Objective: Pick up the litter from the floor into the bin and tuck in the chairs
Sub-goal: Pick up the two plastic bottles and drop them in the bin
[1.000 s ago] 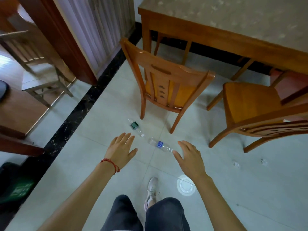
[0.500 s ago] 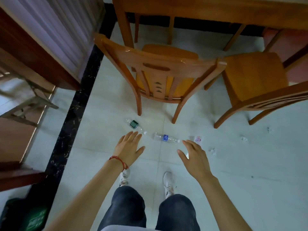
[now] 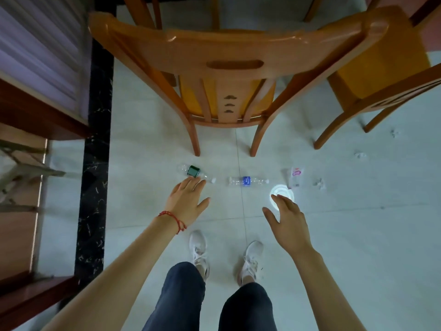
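Tiled floor [image 3: 346, 223] | left hand [image 3: 187, 203], right hand [image 3: 287, 219] splayed, empty, reaching down | bottles [image 3: 247, 181] beyond

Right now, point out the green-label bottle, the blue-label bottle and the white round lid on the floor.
green-label bottle [image 3: 193, 170]: head view, on its green label.
blue-label bottle [image 3: 246, 181]: head view, on its blue label.
white round lid [image 3: 282, 191]: head view, on its visible upper part.

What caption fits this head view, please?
Open hands, left and right, reach toward two bottles lying behind a chair.
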### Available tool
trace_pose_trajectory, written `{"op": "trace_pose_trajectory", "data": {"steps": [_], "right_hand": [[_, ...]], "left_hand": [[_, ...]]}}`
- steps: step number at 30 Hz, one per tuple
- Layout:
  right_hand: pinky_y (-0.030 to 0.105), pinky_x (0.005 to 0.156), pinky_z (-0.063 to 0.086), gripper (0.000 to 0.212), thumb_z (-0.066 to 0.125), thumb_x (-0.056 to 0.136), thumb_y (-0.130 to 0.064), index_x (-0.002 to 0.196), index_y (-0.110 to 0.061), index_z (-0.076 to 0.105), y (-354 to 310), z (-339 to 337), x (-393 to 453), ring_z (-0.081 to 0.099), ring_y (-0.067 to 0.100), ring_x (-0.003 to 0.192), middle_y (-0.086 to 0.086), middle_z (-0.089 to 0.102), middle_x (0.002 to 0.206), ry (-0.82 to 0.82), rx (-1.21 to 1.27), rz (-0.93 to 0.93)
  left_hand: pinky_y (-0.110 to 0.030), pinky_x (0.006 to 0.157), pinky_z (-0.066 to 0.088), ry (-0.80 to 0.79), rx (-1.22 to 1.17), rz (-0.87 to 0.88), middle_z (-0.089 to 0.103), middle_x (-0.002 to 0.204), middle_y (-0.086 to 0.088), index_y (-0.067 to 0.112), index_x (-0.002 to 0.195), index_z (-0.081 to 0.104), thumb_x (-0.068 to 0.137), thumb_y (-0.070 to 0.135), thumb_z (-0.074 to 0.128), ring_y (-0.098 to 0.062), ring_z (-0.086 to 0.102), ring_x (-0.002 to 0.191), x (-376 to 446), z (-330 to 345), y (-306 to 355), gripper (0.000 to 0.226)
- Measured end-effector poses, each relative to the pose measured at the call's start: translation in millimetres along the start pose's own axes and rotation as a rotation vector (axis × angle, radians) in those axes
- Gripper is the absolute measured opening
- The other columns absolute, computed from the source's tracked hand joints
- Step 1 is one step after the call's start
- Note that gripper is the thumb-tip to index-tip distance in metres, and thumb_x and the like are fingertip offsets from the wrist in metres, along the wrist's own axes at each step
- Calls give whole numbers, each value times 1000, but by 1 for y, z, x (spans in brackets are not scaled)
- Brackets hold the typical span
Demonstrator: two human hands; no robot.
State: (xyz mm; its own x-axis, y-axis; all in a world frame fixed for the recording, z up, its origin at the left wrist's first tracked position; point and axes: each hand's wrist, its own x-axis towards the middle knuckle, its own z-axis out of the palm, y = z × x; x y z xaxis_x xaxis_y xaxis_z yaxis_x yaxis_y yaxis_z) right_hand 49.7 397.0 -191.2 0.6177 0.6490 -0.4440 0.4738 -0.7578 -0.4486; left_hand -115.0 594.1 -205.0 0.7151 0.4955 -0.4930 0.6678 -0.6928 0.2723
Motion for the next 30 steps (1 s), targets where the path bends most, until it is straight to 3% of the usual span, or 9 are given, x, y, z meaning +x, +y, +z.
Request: {"op": "trace_pose_trajectory", "data": {"steps": [15,30], "right_hand": [[43,97,39,45,56,89,-29,128,-9,48,97,127,113,45,32,122,13,51,134,21,-17,-52],[41,104,32,45,53,90,-29,130,-11,46,208,273,250,40,27,128,9,48,138,38,-99,-126]], "left_hand": [[-34,113,17,109,1,-9,29,150,-7,13,140,27,92,39,39,-22,20,140,104,141,-45,56],[-39,110,25,170,10,-15,39,143,-11,9,134,37,90,35,47,-27,30,135,244,309,-128,51]]}}
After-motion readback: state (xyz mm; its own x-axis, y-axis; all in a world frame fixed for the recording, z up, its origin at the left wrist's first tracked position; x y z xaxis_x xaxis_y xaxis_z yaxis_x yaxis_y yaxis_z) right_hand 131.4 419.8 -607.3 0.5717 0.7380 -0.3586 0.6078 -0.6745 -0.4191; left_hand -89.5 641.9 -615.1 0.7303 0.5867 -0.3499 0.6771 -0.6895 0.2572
